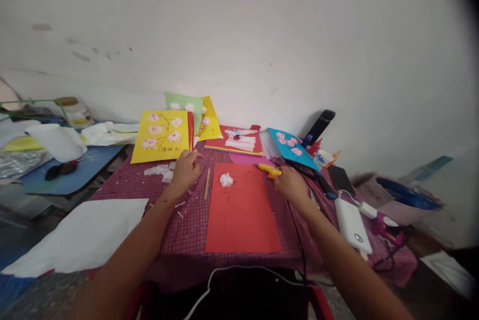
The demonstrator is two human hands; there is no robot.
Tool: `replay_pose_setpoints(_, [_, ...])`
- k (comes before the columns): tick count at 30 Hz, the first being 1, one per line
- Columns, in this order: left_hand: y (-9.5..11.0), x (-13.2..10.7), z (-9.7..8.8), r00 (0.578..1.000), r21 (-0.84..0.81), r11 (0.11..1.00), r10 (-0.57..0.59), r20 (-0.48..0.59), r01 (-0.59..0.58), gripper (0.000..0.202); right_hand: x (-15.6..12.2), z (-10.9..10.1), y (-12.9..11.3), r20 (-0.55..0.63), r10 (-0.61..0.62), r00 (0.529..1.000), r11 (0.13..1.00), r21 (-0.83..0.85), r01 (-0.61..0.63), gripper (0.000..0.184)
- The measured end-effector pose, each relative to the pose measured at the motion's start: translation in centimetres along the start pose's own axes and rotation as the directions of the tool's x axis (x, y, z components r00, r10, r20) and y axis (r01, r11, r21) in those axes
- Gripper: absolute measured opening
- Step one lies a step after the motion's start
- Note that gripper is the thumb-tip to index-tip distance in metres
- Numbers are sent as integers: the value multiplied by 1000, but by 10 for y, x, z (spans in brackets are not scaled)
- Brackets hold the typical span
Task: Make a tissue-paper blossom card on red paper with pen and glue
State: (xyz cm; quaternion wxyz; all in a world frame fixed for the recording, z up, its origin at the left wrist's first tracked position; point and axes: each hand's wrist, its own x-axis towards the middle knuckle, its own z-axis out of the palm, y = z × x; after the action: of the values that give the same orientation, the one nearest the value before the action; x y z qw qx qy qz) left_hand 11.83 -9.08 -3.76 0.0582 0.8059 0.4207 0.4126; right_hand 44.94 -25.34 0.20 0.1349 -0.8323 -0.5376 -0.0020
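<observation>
A red sheet of paper [245, 215] lies flat on the table, with one white crumpled-paper flower [226, 180] at its upper left and faint dark pencil-like lines. In my right hand [294, 185], at the sheet's upper right edge, is a yellow glue gun [270, 170], its nozzle pointing left over the paper. A black cord hangs below that hand. My left hand [187, 170] hovers left of the sheet, fingers partly curled and index finger stretched out, with nothing visible in it. Between that hand and the sheet rests a thin wooden stick [207, 184]. White paper scraps [160, 171] lie beside the left hand.
Finished flower pictures stand at the back, including a yellow card [164, 133] and a blue card [294, 148]. White strips lie on a red stack [239, 140]. A white power bank [352, 225] and dark phone [341, 180] sit right. White tissue [86, 235] covers the left corner.
</observation>
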Motion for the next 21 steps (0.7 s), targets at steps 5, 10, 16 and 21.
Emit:
replay_pose_setpoints(5, [1,-2,3,999,9,1000,9,42,-10,37,14,15,23,104,36,994,998,47,-41,31])
replay_pose_setpoints(10, [3,-3,2,998,-11,1000,-5,68,5,37,24,31,21,115,63,991,986,146,-80,32])
replay_pose_setpoints(16, [3,-3,4,995,-4,1000,11,98,-11,34,31,33,31,80,154,985,928,329,-172,30])
replay_pose_setpoints(21, [7,-5,6,992,-53,998,28,120,-22,32,22,25,35,20,172,985,792,592,-151,24])
